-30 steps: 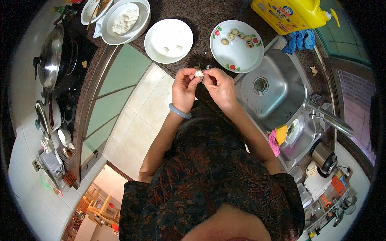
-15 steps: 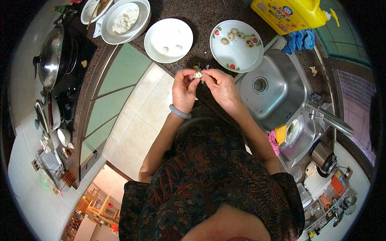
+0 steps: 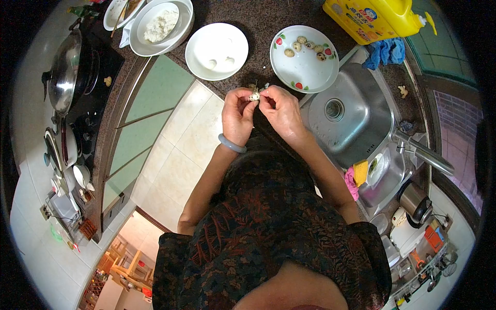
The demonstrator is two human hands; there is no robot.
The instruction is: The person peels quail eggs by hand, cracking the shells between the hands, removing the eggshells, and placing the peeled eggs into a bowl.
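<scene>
A small quail egg, part speckled shell and part pale, sits between my hands above the counter's front edge. My left hand, with a grey bangle at the wrist, holds it between thumb and fingertips. My right hand pinches at the egg's right side; whether a bit of shell is between those fingertips I cannot tell. Bits of shell lie just beyond the fingers. Ahead to the left, a white bowl holds a few whitish eggs. At the right, a strawberry-patterned bowl contains several speckled quail eggs.
A steel sink with a faucet is close on my right. Behind it stand a yellow jug and a blue cloth. Farther left are a bowl of white food and a wok on the stove.
My right hand has shifted very slightly and its fingers have curled a little more at the egg. The left hand keeps its hold, and the bowls stay where they were.
</scene>
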